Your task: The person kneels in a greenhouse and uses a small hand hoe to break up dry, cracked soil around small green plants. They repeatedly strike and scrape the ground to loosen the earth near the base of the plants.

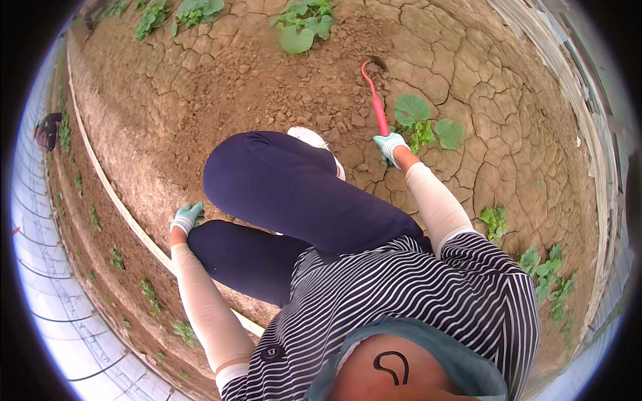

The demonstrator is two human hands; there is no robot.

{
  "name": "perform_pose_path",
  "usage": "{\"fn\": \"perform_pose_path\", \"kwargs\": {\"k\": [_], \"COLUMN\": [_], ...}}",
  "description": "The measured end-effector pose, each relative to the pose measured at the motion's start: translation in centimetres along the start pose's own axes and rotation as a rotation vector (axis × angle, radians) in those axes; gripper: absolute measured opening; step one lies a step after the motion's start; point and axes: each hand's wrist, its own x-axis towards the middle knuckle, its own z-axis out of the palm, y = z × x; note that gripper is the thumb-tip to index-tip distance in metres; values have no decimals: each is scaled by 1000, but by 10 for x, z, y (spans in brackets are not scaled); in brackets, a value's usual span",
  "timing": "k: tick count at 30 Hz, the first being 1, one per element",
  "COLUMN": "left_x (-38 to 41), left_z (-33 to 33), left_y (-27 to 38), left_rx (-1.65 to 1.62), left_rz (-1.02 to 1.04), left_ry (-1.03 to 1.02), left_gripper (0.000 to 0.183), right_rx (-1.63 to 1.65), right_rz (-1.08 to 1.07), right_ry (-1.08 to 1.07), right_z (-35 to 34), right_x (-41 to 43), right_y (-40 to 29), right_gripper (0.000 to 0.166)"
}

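My right hand (392, 149), in a light green work glove, is closed around the red handle of a small hand hoe (378, 108). The hoe's dark metal blade (376, 62) rests at the edge of loosened, crumbly soil (321, 90). Just right of the handle grows a young broad-leaved plant (422, 131). My left hand (188, 216), gloved the same way, is beside my knee over bare ground, its fingers apart; I see nothing in it. Another leafy plant (303, 27) stands beyond the loosened soil.
Cracked dry earth (481, 100) lies to the right, with more plants (544, 273) near my right side. A pale strip (108, 186) runs along the left, past rows of seedlings (116, 257). Another person (48, 132) is at the far left. Plastic sheeting (577, 90) borders the right.
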Motion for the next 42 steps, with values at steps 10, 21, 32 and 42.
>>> {"fn": "perform_pose_path", "kwargs": {"k": [10,21,32,42], "left_x": [2,14,-6,-17], "left_z": [4,-7,-2,1], "left_y": [1,-5,-4,-9], "left_rx": [-30,-25,6,-37], "left_rz": [10,46,14,13], "left_ry": [-9,-8,-12,-18], "left_gripper": [37,38,42,39], "right_rx": [-528,-535,-31,49], "right_rz": [-228,-199,-140,-103], "right_ry": [51,-160,-292,-332], "right_z": [-29,46,50,51], "right_x": [-92,-40,-40,-48], "right_y": [114,95,25,-3], "right_gripper": [51,57,35,33]}}
